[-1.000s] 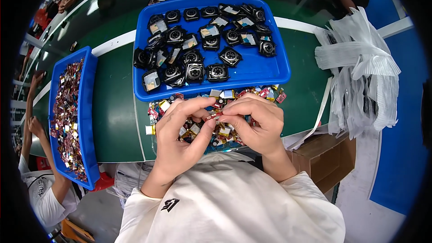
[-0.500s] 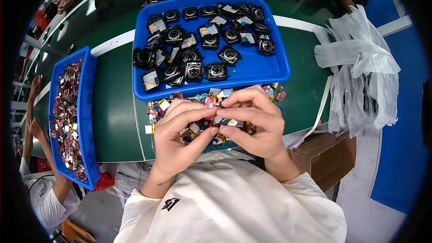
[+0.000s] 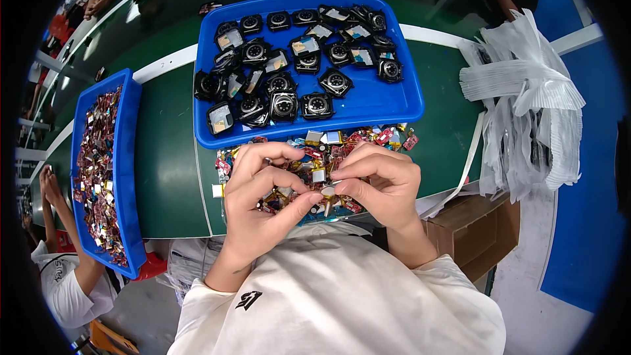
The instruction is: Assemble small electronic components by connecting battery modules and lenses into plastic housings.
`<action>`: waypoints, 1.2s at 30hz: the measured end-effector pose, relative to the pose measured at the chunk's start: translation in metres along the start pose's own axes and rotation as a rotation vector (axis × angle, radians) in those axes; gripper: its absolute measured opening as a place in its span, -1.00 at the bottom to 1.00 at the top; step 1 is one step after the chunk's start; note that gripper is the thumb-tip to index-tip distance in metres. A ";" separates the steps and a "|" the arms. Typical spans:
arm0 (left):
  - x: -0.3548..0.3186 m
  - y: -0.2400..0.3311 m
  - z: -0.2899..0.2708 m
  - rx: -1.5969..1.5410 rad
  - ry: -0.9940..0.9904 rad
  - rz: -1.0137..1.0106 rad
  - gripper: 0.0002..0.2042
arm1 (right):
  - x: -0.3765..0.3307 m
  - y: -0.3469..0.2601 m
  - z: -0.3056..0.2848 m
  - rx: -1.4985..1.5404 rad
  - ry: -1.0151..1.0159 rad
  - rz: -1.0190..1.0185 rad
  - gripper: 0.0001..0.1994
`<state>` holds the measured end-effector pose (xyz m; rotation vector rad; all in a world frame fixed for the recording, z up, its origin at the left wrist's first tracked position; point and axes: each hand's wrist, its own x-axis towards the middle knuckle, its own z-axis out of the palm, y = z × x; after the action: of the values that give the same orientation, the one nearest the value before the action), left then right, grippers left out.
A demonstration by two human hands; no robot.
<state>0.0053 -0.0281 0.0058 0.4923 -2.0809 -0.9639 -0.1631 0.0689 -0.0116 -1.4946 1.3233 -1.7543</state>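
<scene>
Over a heap of small electronic parts [image 3: 319,175], my two hands come together around a small silvery round part [image 3: 328,191]. My left hand [image 3: 257,198] is closed, its thumb tip and bent forefinger at the part's left side. From the other side, my right hand [image 3: 386,189] pinches at the same part with thumb and forefinger. Fingers cover some of it, so its exact kind cannot be told. Beneath the hands, the heap mixes red circuit pieces, silver and yellow cells and bits of foil. Just beyond lies a blue tray [image 3: 374,102] with several black watch bodies [image 3: 317,105].
A second blue tray [image 3: 131,177], full of small red and silver parts, stands to the left. White foam sleeves [image 3: 526,92] hang at the right, above an open cardboard box [image 3: 480,233]. Other people sit along the green table [image 3: 167,177], at the left and far side.
My hands have drawn slightly apart and the fingers have shifted, so the silvery round part now shows between them. At the left, a co-worker's hands have come together.
</scene>
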 end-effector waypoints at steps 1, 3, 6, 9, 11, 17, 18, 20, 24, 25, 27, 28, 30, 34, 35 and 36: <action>-0.002 -0.001 0.002 0.002 0.001 -0.001 -0.78 | -0.001 -0.001 0.000 0.065 0.012 0.035 -0.85; -0.008 -0.003 0.006 -0.540 -0.077 -0.226 -0.73 | -0.002 -0.002 0.002 0.121 0.046 0.055 -0.86; -0.006 0.014 0.009 -0.744 -0.043 -0.442 -0.71 | -0.002 -0.002 0.003 0.183 0.071 0.087 -0.89; -0.003 -0.004 0.003 -0.508 -0.213 -0.241 -0.65 | -0.003 -0.003 0.003 0.207 0.074 0.101 -0.90; -0.005 -0.010 0.004 -0.295 -0.305 -0.059 -0.61 | -0.003 -0.003 0.003 0.229 0.079 0.108 -0.91; -0.008 0.015 0.012 -0.929 -0.085 -0.432 -0.71 | -0.006 -0.001 0.004 0.294 0.090 0.078 -0.91; -0.009 0.015 0.012 -0.928 -0.085 -0.432 -0.71 | -0.006 -0.001 0.005 0.292 0.105 0.070 -0.91; -0.011 0.010 0.011 -0.742 -0.192 -0.438 -0.68 | -0.007 -0.003 0.006 0.290 0.120 0.063 -0.91; -0.012 0.002 0.009 -0.513 -0.131 -0.317 -0.88 | -0.008 -0.002 0.005 0.396 0.031 0.142 -0.92; -0.011 0.002 0.010 -0.526 -0.128 -0.334 -0.92 | -0.009 -0.001 0.004 0.477 -0.027 0.159 -0.92; -0.011 0.002 0.011 -0.565 -0.135 -0.346 -0.92 | -0.011 -0.001 0.004 0.537 -0.027 0.227 -0.93; -0.011 0.002 0.012 -0.604 -0.142 -0.356 -0.92 | -0.012 -0.002 0.004 0.595 -0.028 0.294 -0.93; -0.010 0.001 0.012 -0.604 -0.139 -0.365 -0.92 | -0.011 -0.007 0.007 0.634 -0.015 0.366 -0.88; -0.010 -0.001 0.011 -0.634 -0.158 -0.382 -0.90 | -0.009 -0.006 0.003 0.861 -0.051 0.612 -0.90; -0.010 -0.002 0.011 -0.634 -0.157 -0.380 -0.90 | -0.009 -0.007 0.002 0.860 -0.053 0.611 -0.90; -0.011 -0.003 0.010 -0.698 -0.178 -0.367 -0.91 | -0.009 -0.007 0.001 0.848 -0.033 0.613 -0.91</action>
<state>0.0039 -0.0190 -0.0061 0.4267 -1.6662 -1.9052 -0.1574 0.0793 -0.0097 -0.5616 0.7238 -1.5429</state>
